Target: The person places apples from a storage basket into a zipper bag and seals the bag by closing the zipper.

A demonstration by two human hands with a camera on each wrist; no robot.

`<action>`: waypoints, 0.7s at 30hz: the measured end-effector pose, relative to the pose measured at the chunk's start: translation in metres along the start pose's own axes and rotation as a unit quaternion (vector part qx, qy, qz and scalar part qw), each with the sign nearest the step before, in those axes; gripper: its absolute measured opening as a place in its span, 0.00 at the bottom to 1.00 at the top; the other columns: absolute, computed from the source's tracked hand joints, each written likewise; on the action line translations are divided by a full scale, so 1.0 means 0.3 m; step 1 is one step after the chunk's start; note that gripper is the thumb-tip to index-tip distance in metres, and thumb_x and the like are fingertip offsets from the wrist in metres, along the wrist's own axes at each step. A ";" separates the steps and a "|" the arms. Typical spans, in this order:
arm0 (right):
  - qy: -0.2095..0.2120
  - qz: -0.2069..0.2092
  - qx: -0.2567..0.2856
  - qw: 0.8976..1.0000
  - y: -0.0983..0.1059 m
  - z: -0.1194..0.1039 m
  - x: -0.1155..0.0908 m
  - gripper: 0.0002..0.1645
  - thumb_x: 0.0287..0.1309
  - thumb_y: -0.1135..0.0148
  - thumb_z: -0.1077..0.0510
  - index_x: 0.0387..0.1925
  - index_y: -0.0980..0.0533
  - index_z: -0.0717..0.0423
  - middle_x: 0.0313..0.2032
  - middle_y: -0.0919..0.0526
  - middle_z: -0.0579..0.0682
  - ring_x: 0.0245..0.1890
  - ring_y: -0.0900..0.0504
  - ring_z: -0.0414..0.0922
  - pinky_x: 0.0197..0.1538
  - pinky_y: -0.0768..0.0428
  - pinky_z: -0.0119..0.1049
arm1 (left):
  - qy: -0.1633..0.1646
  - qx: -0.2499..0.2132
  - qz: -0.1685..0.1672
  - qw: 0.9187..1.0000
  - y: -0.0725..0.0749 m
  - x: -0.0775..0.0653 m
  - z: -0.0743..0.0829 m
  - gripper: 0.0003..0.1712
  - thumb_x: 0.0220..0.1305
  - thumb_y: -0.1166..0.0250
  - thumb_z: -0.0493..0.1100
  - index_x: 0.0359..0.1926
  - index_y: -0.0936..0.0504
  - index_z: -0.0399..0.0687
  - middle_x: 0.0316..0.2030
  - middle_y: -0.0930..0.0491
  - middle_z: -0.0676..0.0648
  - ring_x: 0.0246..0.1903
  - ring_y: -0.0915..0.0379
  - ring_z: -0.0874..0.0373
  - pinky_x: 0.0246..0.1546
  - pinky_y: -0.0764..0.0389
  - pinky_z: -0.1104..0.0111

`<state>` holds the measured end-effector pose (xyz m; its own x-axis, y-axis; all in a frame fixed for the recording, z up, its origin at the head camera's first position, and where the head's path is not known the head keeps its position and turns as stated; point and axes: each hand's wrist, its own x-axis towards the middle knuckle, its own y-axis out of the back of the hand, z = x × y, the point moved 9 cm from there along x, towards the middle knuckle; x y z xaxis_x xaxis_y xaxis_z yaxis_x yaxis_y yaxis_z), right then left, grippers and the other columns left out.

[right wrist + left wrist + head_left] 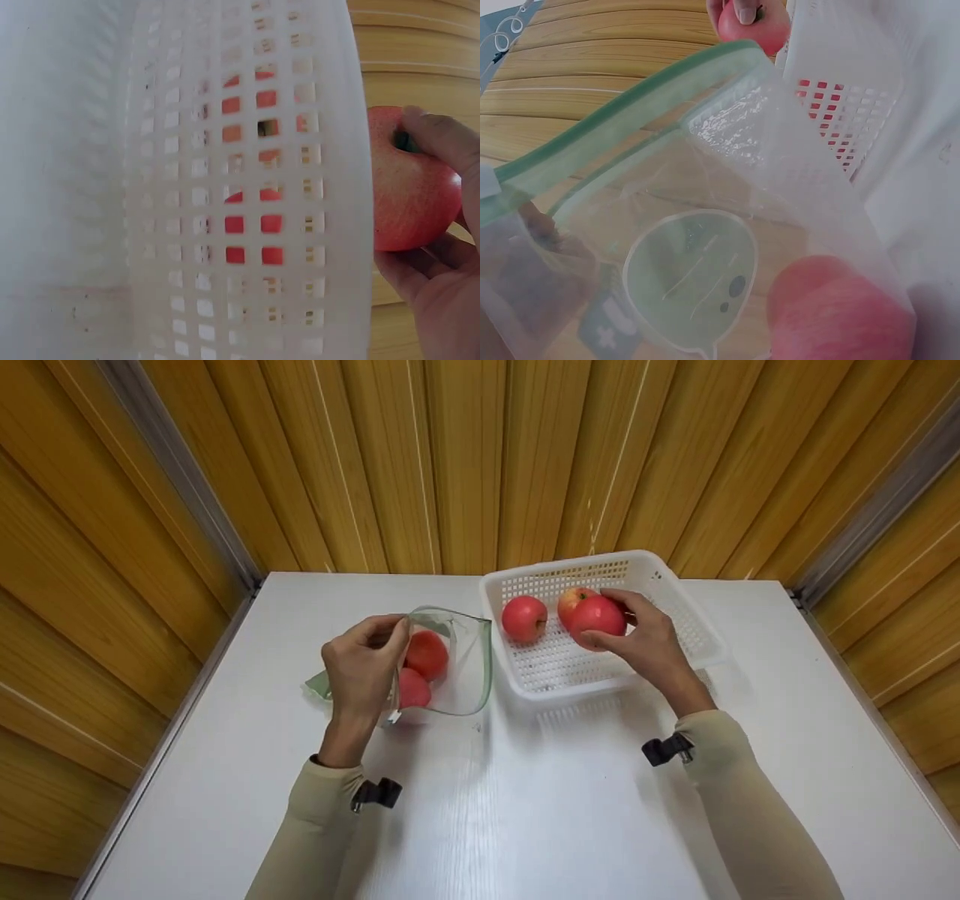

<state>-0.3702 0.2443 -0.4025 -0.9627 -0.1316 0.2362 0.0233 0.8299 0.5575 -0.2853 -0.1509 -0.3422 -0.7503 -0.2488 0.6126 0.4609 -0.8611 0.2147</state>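
My left hand (365, 664) pinches the rim of a clear zip bag (727, 187) with a green edge, and the bag's mouth gapes toward the basket. Inside the bag lie two red apples (426, 655), seen through the plastic. Over the white basket (574, 690), my right hand (651, 636) grips a red apple (412, 180) between thumb and fingers, raised above the basket's rim in the right wrist view. Another apple (524, 619) sits at the basket's left side. A yellowish-red apple (571, 601) lies partly hidden behind the held one.
The basket stands on a white table (480, 810) near its back edge, right of the bag. Wood-patterned walls (465, 465) enclose the table at the back and both sides. A white slider (394, 718) hangs at the bag's near corner.
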 end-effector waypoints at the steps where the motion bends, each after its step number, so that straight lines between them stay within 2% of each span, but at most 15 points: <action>1: 0.014 0.003 0.003 1.000 -0.008 -0.020 -0.003 0.48 0.56 0.17 0.50 0.74 0.30 0.54 0.68 0.24 0.54 0.65 0.26 0.52 0.64 0.20 0.55 | 0.001 0.001 -0.001 1.000 -0.001 0.000 0.001 0.05 0.67 0.26 0.37 0.41 0.06 0.39 0.34 0.09 0.48 0.29 0.14 0.58 0.36 0.15 0.74; 6: 0.087 0.021 0.008 0.996 -0.049 -0.124 -0.016 0.47 0.53 0.15 0.54 0.72 0.27 0.58 0.65 0.21 0.53 0.62 0.23 0.50 0.62 0.19 0.53 | 0.008 0.006 -0.004 1.000 -0.009 0.004 -0.002 0.06 0.68 0.27 0.37 0.41 0.06 0.39 0.34 0.09 0.48 0.29 0.15 0.58 0.35 0.15 0.75; 10: 0.125 0.030 0.020 0.991 -0.080 -0.189 -0.026 0.46 0.50 0.13 0.54 0.69 0.24 0.57 0.63 0.19 0.52 0.61 0.21 0.48 0.61 0.18 0.50 | 0.015 0.009 -0.006 1.000 -0.016 0.009 -0.008 0.06 0.68 0.27 0.38 0.42 0.06 0.40 0.35 0.09 0.48 0.30 0.15 0.58 0.36 0.15 0.74; 16: 0.164 0.034 0.035 0.985 -0.122 -0.269 -0.039 0.43 0.50 0.13 0.55 0.67 0.23 0.58 0.61 0.18 0.51 0.61 0.22 0.48 0.60 0.18 0.52 | 0.018 0.013 -0.004 1.000 -0.025 0.016 -0.016 0.06 0.68 0.27 0.38 0.41 0.06 0.40 0.35 0.09 0.48 0.29 0.15 0.58 0.36 0.15 0.74; 21: 0.176 0.036 0.047 0.983 -0.162 -0.320 -0.051 0.44 0.50 0.13 0.54 0.67 0.23 0.60 0.61 0.17 0.52 0.61 0.22 0.49 0.59 0.17 0.53 | 0.016 0.009 -0.001 1.000 -0.029 0.024 -0.021 0.06 0.68 0.26 0.38 0.41 0.06 0.40 0.35 0.09 0.48 0.29 0.16 0.58 0.37 0.15 0.74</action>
<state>-0.3307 0.1538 -0.3570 -0.8060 -0.2365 0.5426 0.0476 0.8879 0.4576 -0.2976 -0.1481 -0.3446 -0.7659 -0.2623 0.5870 0.4677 -0.8538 0.2287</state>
